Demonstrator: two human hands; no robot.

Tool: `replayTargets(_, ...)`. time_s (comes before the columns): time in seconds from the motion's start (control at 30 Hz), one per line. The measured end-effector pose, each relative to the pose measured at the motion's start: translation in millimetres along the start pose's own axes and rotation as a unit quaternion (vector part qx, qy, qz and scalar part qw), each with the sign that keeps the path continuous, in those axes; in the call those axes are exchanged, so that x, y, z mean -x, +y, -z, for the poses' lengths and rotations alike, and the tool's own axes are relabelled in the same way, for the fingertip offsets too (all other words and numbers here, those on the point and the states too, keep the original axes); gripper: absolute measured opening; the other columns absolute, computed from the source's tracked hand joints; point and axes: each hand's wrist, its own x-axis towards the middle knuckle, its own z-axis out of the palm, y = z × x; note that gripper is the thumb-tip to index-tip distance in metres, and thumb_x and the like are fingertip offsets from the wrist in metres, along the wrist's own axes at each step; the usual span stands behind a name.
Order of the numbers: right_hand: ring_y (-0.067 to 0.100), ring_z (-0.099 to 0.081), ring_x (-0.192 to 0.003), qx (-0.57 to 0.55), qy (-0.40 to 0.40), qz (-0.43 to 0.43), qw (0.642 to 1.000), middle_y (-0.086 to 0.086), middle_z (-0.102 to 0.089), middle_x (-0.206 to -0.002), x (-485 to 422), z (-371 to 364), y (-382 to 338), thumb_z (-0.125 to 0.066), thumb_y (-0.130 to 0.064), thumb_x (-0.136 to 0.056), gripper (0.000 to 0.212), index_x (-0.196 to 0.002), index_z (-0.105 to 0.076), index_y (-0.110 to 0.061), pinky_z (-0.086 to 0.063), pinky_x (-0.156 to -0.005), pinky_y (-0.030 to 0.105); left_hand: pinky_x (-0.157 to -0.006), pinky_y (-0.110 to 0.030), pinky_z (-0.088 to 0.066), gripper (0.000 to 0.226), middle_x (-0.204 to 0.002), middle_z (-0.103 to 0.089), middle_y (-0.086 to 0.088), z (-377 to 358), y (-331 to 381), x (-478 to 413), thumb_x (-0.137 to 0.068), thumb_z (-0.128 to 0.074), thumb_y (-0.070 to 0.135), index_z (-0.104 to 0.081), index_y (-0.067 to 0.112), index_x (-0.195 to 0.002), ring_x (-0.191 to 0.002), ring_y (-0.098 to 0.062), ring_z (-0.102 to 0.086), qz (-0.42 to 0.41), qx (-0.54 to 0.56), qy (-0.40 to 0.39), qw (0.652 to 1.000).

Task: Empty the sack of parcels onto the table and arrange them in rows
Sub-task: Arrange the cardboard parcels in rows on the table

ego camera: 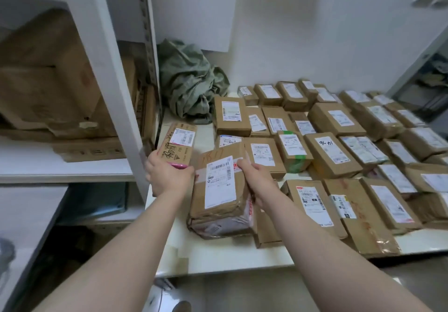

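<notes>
A crumpled green sack [189,86] lies at the table's back left corner against the wall. Several brown cardboard parcels [334,142] with white labels lie in rows across the white table [218,256]. My left hand [167,178] grips the near end of a long narrow box [178,144] with handwriting and a pink end, held above the table's left edge. My right hand [254,173] holds the right side of a taped brown parcel [220,190] with a tall white label, near the table's front left.
A white metal shelf unit [106,69] stands close on the left, its upright right by my left hand, with large cardboard boxes [48,88] on its shelves. A white wall runs behind the table. Bare table shows along the front edge and left of the taped parcel.
</notes>
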Motion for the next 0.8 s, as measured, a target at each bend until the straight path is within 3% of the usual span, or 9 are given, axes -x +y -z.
replayTargets(0.2,0.021,-0.074,-0.086,-0.024,0.037,-0.005,0.999,0.004,-0.077,-0.097,-14.0,10.8,-3.1,-0.064,-0.041,-0.088,0.041,-0.119,-0.064,-0.015,-0.053,-0.062,0.026,-0.109,-0.044,-0.035,0.094,-0.142,-0.039,-0.010,-40.9,6.2,-38.0,-0.064,-0.088,0.025,-0.033,0.012,-0.140,-0.134,-0.033,-0.035,0.028,0.059,-0.052,0.997)
replayTargets(0.33,0.020,-0.074,-0.089,-0.018,0.042,-0.015,0.999,0.001,-0.077,-0.097,-21.3,15.3,1.8,-0.064,-0.049,-0.084,0.046,-0.121,-0.061,-0.021,-0.054,-0.069,0.031,-0.110,-0.042,-0.031,0.095,-0.145,-0.034,-0.012,-66.8,8.6,-47.5,-0.068,-0.085,0.030,-0.029,0.013,-0.143,-0.134,-0.035,-0.033,0.083,0.068,-0.088,0.990)
replayTargets(0.43,0.018,-0.073,-0.082,-0.024,0.043,-0.016,0.999,0.000,-0.077,-0.093,-25.4,18.9,4.9,-0.061,-0.048,-0.086,0.039,-0.116,-0.063,-0.023,-0.051,-0.067,0.029,-0.110,-0.043,-0.036,0.095,-0.145,-0.035,-0.011,-80.6,3.3,-51.1,-0.073,-0.080,0.038,-0.024,0.016,-0.147,-0.132,-0.033,-0.039,0.105,0.093,-0.126,0.982)
replayTargets(0.53,0.015,-0.071,-0.075,-0.030,0.039,-0.024,0.999,0.000,-0.077,-0.093,-25.8,22.2,7.7,-0.060,-0.049,-0.087,0.039,-0.115,-0.066,-0.022,-0.048,-0.062,0.026,-0.088,-0.035,-0.052,0.089,-0.134,-0.048,0.001,-78.2,0.0,-49.6,-0.083,-0.067,0.049,-0.020,0.017,-0.151,-0.118,-0.021,-0.056,0.119,0.157,-0.187,0.962)
replayTargets(0.6,0.015,-0.069,-0.076,-0.020,0.031,-0.024,0.999,-0.001,-0.077,-0.093,-24.7,25.0,8.7,-0.058,-0.050,-0.087,0.040,-0.114,-0.067,-0.022,-0.046,-0.063,0.026,-0.069,-0.024,-0.049,0.084,-0.130,-0.052,0.005,-69.8,1.8,-47.4,-0.093,-0.058,0.044,-0.006,0.022,-0.155,-0.106,-0.019,-0.063,0.136,0.176,-0.209,0.952)
replayTargets(0.63,0.016,-0.069,-0.079,-0.012,0.023,-0.021,0.999,-0.001,-0.077,-0.094,-23.6,26.8,8.2,-0.058,-0.050,-0.087,0.041,-0.115,-0.067,-0.022,-0.047,-0.064,0.027,-0.067,-0.024,-0.049,0.081,-0.129,-0.054,0.005,-66.1,1.5,-46.9,-0.095,-0.056,0.043,-0.006,0.022,-0.155,-0.102,-0.022,-0.066,0.144,0.178,-0.217,0.949)
replayTargets(0.7,0.018,-0.070,-0.086,0.007,0.002,-0.017,1.000,-0.002,-0.077,-0.095,-19.8,31.8,4.6,-0.056,-0.051,-0.087,0.041,-0.115,-0.067,-0.023,-0.049,-0.072,0.031,-0.067,-0.027,-0.050,0.060,-0.123,-0.061,0.003,-57.4,2.7,-43.0,-0.096,-0.052,0.045,-0.028,0.021,-0.146,-0.094,-0.026,-0.070,0.153,0.183,-0.235,0.942)
replayTargets(0.73,0.018,-0.070,-0.088,0.019,-0.010,-0.016,1.000,-0.003,-0.077,-0.094,-16.7,34.7,0.9,-0.056,-0.052,-0.088,0.039,-0.113,-0.067,-0.025,-0.049,-0.074,0.032,-0.065,-0.028,-0.049,0.046,-0.119,-0.065,0.000,-53.4,3.5,-41.6,-0.097,-0.049,0.048,-0.043,0.021,-0.133,-0.090,-0.027,-0.070,0.151,0.185,-0.237,0.942)
replayTargets(0.8,0.018,-0.070,-0.089,0.043,-0.039,-0.020,0.998,-0.002,-0.077,-0.093,-12.1,41.7,-6.7,-0.055,-0.052,-0.089,0.036,-0.109,-0.068,-0.025,-0.051,-0.077,0.033,-0.060,-0.027,-0.043,0.039,-0.111,-0.070,-0.004,-41.6,9.6,-33.4,-0.099,-0.042,0.049,-0.050,0.017,-0.119,-0.080,-0.023,-0.070,0.147,0.187,-0.251,0.938)
